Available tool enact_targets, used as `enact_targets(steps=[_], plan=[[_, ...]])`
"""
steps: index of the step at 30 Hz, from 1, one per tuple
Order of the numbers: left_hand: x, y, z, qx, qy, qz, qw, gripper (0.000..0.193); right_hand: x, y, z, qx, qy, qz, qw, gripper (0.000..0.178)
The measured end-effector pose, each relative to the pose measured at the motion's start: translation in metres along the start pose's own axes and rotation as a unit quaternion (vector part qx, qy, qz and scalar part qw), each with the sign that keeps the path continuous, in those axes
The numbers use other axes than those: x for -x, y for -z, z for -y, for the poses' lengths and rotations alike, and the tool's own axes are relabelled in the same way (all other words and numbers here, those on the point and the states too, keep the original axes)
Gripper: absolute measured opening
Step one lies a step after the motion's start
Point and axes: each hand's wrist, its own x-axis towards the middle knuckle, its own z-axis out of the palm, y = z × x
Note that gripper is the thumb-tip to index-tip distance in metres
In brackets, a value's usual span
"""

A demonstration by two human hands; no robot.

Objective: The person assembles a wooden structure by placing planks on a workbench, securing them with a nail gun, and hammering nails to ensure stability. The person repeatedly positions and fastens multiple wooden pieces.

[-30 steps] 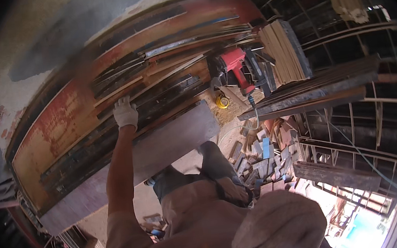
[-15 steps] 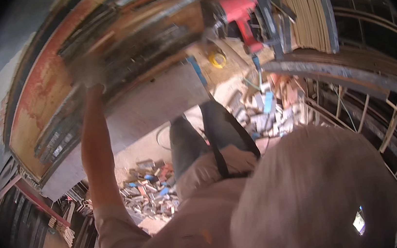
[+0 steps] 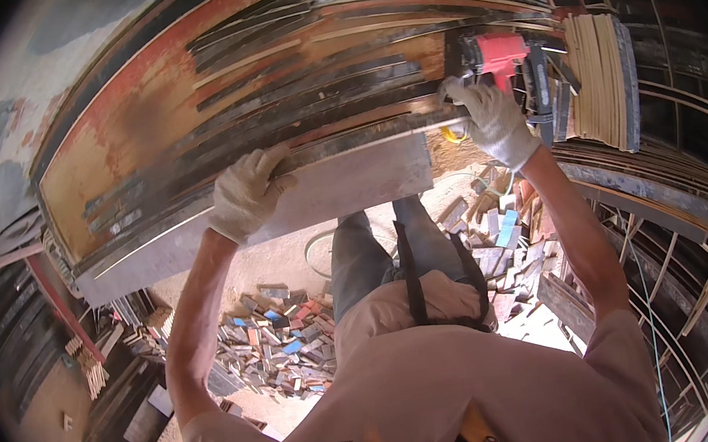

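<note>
A long, narrow wooden strip [image 3: 362,138] lies along the near edge of the worktable, dark and worn on its face. My left hand [image 3: 248,196], in a pale work glove, is closed over it left of the middle. My right hand [image 3: 496,122], gloved too, grips its right end, fingers curled over the top. Behind the strip, several more dark strips [image 3: 331,93] lie roughly parallel on the rust-stained tabletop [image 3: 132,150]. Just beyond my right hand sits a red and black nail gun [image 3: 503,54]. A yellow ring [image 3: 452,134] shows partly beside that hand.
A stack of thin wooden slats [image 3: 600,84] stands at the right. A pale panel [image 3: 349,178] runs below the table's near edge. Wood offcuts [image 3: 284,338] are heaped on the floor around my legs. Metal racking [image 3: 657,274] fills the right side.
My left hand has come away from the far-left strips toward the table's near edge. My right hand, unseen before, now grips the strip's right end. The view has shifted.
</note>
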Motion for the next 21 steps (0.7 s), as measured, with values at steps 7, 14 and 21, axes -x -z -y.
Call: enact_targets(steps=[7, 14, 21], plan=[[0.089, -0.035, 0.036, -0.024, -0.013, -0.051, 0.998, 0.019, 0.003, -0.028, 0.056, -0.044, 0.068, 0.144, 0.986, 0.029], [0.102, 0.013, 0.032, -0.127, 0.094, -0.238, 0.958, 0.040, 0.024, -0.030, 0.104, -0.211, 0.027, 0.032, 0.977, 0.032], [0.134, 0.010, 0.077, 0.458, 0.372, -0.598, 0.543, 0.048, 0.054, -0.048, 0.152, -0.313, 0.021, -0.095, 0.945, 0.035]])
